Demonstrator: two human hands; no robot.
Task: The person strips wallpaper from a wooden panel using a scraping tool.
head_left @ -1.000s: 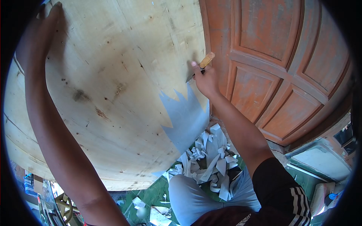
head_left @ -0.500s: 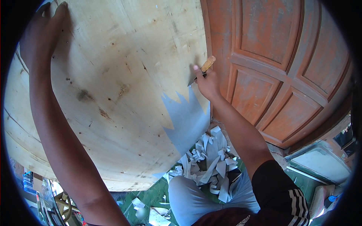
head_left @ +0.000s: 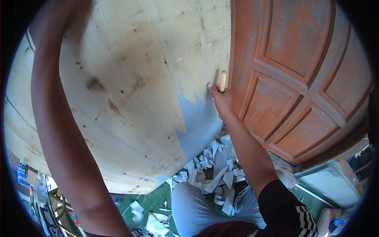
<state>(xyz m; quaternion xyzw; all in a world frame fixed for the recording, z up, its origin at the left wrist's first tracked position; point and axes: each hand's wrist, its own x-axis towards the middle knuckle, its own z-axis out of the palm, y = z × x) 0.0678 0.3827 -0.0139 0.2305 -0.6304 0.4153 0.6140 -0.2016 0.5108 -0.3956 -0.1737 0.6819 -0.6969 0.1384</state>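
Observation:
A large pale wooden board (head_left: 138, 110) with knots and dark stains fills the left and middle. Near its right edge is a jagged grey-blue patch (head_left: 197, 122). My right hand (head_left: 222, 100) is closed round a tool with a wooden handle (head_left: 223, 81), at the top of that patch; the tool's blade is hidden. My left arm reaches up over the board, and my left hand (head_left: 59, 12) is at the top left, partly cut off, with its fingers out of view.
A reddish-brown panelled door (head_left: 292, 71) stands at the right. Torn grey-white scraps (head_left: 215, 170) lie heaped by my knees on the green floor (head_left: 148, 199). Assorted items stand at the lower left, and a pale panel (head_left: 331, 183) at the lower right.
My right hand has moved slightly down and right, and the tool handle is now more upright. The view has shifted, taking my left hand's fingers out of frame.

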